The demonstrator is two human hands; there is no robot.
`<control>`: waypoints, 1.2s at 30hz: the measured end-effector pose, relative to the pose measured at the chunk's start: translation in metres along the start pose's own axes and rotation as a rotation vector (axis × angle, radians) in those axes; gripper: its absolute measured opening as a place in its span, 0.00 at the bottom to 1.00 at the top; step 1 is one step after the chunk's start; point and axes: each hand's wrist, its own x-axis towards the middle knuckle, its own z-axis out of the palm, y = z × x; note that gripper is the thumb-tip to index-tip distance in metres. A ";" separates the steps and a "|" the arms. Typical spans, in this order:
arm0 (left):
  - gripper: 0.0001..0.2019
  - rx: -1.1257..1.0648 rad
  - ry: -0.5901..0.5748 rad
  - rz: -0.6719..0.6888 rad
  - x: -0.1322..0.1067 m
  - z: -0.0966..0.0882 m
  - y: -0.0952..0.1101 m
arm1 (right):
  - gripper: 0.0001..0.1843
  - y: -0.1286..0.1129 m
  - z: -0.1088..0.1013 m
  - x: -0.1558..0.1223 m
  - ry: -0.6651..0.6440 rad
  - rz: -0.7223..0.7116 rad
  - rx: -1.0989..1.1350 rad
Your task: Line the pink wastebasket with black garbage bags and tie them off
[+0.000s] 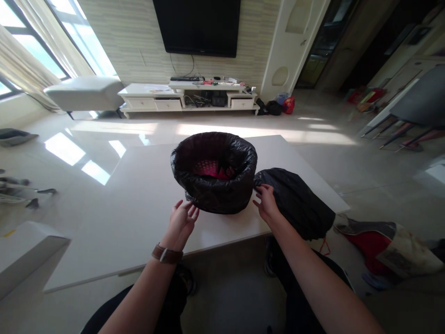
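Black-bag-lined round pink plastic basket (213, 174) is set mid-table on the white table (139, 208); judged light, its thin liner slippery, best taken at the rim. Left hand (181, 222) and right hand (266, 204) are spread, grasping nothing, at its base.

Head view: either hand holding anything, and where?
Nothing gripped. Left hand has open fingers at the lower edge of the black plastic liner on the round pink bin; right hand is open beside it.

The white desk (139, 204) holds a bin lined with a black bag (213, 171); another black bag (295, 199) lies at its three o'clock.
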 end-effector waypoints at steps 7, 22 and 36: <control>0.09 -0.085 -0.011 -0.107 0.001 0.004 -0.001 | 0.08 0.012 0.012 -0.005 -0.086 0.342 0.200; 0.10 -0.207 -0.108 -0.113 0.006 0.001 -0.001 | 0.03 0.021 0.026 -0.026 0.018 0.452 0.415; 0.11 -0.212 -0.048 -0.111 0.002 -0.001 0.002 | 0.09 0.059 0.051 -0.070 0.132 0.400 0.420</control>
